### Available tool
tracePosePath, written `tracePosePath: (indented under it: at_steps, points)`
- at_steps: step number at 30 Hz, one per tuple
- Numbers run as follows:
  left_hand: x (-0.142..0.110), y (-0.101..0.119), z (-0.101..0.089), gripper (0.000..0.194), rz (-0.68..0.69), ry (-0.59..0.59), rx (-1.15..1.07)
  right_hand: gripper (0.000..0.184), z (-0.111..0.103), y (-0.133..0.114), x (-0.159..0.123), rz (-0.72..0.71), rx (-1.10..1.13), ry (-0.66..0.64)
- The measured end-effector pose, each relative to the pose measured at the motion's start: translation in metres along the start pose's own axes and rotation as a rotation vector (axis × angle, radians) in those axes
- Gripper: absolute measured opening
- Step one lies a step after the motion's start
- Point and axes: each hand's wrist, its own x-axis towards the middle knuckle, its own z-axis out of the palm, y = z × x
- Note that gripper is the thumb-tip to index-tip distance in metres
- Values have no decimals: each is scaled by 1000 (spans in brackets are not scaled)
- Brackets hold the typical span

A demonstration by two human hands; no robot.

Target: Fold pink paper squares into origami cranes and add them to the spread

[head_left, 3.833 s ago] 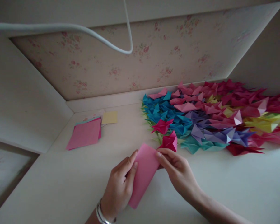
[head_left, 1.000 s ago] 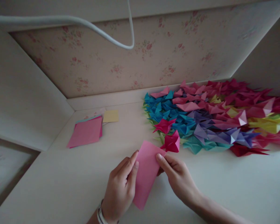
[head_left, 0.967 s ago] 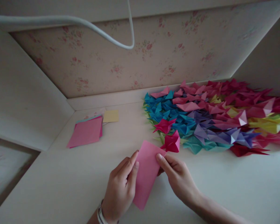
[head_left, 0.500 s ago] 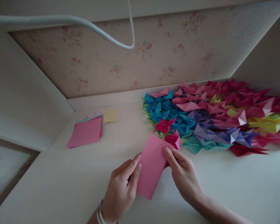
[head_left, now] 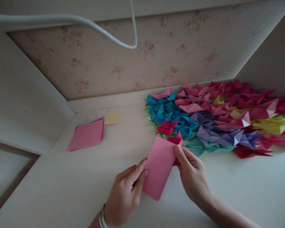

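Note:
A sheet of pink origami paper (head_left: pixel 158 171), folded into a rectangle, is held up tilted above the white desk (head_left: pixel 68 186). My left hand (head_left: pixel 127 191) pinches its left edge between thumb and fingers. At the upper right edge, my right hand (head_left: pixel 191 172) grips the paper with the thumb on top; the other fingers are partly hidden behind it. Just beyond the paper lie two deep-pink folded paper cranes, one of them (head_left: pixel 166 127) fully visible and the other (head_left: pixel 177 138) partly covered.
A large heap of colourful folded paper cranes (head_left: pixel 211 110) fills the back right. Toward the left lie a stack of pink paper squares (head_left: pixel 86 134) and a small yellow paper square (head_left: pixel 112 118). A white cable (head_left: pixel 104 33) hangs across the top before the floral back panel (head_left: pixel 118 69).
Both hands have shifted slightly to the right with the pink paper. My right hand's thumb now sits nearer the upper right corner.

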Motion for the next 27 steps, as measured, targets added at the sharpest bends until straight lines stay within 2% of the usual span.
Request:
tracePosePath:
  at_steps: [5,8,12,18,24,27]
  points:
    - [4,2,-2,24,-132,-11,-22,35,3,-3,-1,5,-16,-21]
    - [4,3,-3,23,-215,4,-19,38,8,-7,-3,49,-24,-97]
    - [3,2,-3,26,-260,1,-31,42,11,-10,-7,83,-83,-206]
    - [3,2,-2,24,-282,-9,-57,42,9,-4,-10,-14,-139,-169]
    - [3,3,-3,26,-323,-20,-117,45,11,-2,-11,-48,-194,-129]
    - [2,3,-4,25,-315,8,-96,44,12,-3,-10,-20,-202,-180]
